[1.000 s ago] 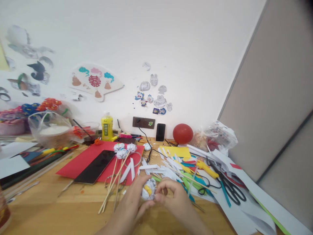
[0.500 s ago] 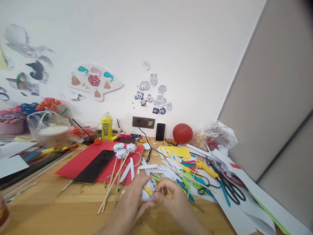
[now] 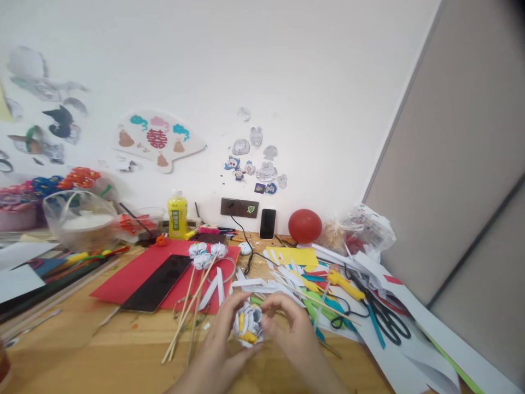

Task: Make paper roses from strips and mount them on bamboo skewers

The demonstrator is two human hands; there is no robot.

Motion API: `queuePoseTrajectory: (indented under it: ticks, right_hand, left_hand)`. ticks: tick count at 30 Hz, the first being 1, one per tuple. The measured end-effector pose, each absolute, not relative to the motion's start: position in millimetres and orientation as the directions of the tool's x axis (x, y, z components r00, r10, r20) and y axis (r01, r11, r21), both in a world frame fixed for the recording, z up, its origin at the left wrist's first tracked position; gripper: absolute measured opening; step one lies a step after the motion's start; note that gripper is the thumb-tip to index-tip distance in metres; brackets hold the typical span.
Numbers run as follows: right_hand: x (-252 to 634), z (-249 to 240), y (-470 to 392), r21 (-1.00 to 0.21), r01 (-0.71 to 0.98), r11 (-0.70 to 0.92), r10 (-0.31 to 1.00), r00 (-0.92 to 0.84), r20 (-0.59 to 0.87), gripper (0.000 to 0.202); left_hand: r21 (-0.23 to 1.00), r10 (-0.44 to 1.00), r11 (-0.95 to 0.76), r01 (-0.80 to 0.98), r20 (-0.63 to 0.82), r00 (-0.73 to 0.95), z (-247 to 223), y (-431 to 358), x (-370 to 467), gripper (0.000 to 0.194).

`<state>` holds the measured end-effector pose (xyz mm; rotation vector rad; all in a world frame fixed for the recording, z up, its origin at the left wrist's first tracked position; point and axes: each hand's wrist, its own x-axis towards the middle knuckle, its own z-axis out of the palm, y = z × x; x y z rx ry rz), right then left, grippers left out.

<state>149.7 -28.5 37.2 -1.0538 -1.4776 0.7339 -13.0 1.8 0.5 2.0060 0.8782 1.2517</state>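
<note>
A ball of crumpled white paper strips with yellow pieces, a paper flower head, sits between my hands above the table's front. My left hand curls around its left side, thumb below and fingers above. From the right, my right hand pinches at the ball's edge with thumb and fingertips. Several similar white paper flowers on wooden sticks lie to the left, their heads on a red sheet. White paper strips lie just beyond my left hand.
A black tablet-like slab lies on the red sheet. To the right are a yellow glue gun, black scissors and coloured paper scraps. A yellow bottle, a phone and a red balloon stand along the wall.
The paper flower has turned in my hands, showing more yellow and a rolled opening. My left hand has shifted slightly left. The right stays at the ball's edge.
</note>
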Motion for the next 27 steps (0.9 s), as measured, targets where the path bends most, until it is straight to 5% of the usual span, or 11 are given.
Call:
queuePoseTrajectory:
  ticks: [7,17,27]
  right_hand:
    - [147.6,33.3,-28.2,-0.864,0.222,0.452,0.887,-0.007,0.462,0.01]
    - [144.9,38.0,-33.0,-0.76,0.29,0.582,0.799,-0.029,0.601,0.03]
    - [145.1,29.1,-29.4,-0.848,0.234,0.476,0.87,0.015,0.492,0.019]
  left_hand:
    - [0.855,0.816,-0.502,0.132,0.417,0.401,-1.0,1.6,-12.4,0.061]
    - [0.892,0.871,-0.41,0.188,0.323,0.37,14.3,-5.7,-13.2,0.048]
    - [0.919,0.833,-0.388,0.062,0.321,0.451,12.1,-5.7,-14.7,0.041]
